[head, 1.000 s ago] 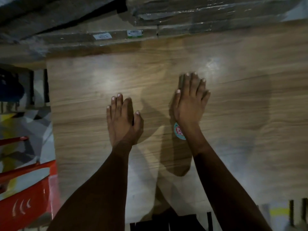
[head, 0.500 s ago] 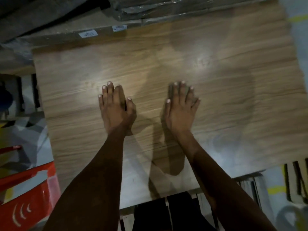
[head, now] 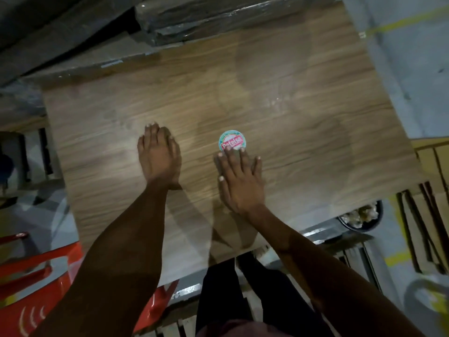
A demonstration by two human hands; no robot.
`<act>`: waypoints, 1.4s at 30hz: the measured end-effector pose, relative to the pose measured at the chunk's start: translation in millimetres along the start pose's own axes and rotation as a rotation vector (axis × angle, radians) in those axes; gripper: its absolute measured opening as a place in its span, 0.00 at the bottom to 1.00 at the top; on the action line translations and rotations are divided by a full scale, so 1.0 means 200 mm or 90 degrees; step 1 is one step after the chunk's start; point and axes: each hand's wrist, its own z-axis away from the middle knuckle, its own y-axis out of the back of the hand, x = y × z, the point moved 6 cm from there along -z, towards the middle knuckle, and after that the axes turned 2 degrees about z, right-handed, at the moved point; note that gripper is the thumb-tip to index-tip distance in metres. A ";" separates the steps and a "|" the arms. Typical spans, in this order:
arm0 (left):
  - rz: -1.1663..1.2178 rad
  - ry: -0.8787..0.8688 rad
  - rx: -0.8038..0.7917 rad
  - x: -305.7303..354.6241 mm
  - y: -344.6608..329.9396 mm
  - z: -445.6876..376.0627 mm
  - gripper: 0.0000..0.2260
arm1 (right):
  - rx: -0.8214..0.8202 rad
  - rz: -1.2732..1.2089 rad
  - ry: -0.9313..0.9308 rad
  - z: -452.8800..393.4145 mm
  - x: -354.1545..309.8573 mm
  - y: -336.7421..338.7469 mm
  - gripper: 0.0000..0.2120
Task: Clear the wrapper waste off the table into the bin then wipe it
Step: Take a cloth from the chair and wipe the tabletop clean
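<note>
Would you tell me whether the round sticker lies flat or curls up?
Flat: the round sticker lies level on the table, no edge lifted.

The table [head: 279,98] is showing brown wood grain with pale glare patches. The round sticker [head: 232,140] is showing a green and white rim and white letters on a red band. A chair [head: 31,283] is glowing red-orange with white curved marks. The floor [head: 401,40] is lying grey, crossed by yellow lines.
</note>
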 end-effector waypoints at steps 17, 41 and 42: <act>0.029 0.199 0.030 0.41 -0.22 0.73 0.28 | -0.003 -0.052 -0.016 0.32 0.17 0.00 0.30; 0.061 0.202 0.078 0.43 -0.20 0.73 0.28 | -0.009 -0.018 0.070 0.72 0.37 -0.03 0.30; 0.061 0.204 0.077 0.43 -0.21 0.73 0.28 | 0.000 -0.021 0.049 0.71 0.41 -0.02 0.30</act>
